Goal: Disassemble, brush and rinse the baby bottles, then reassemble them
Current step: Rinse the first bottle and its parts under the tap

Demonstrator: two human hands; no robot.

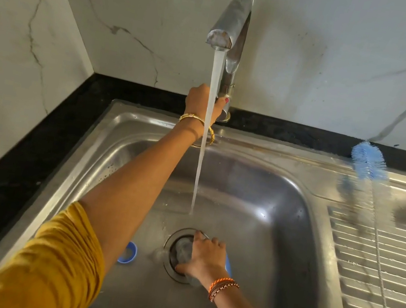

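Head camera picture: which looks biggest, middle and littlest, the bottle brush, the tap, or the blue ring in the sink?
1. Bottle brush: looks longest, running from the sink's back edge down the draining board.
2. Tap: shorter, though it sits farther from the camera, so this order is unsure.
3. Blue ring: clearly the littlest.

Blue brush (368,161), blue ring (128,253), grey-veined white wall (319,52).

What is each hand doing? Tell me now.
Left hand: closed around the steel tap's lever, water running.
Right hand: grip closed on a clear, blue-trimmed bottle part over the drain.
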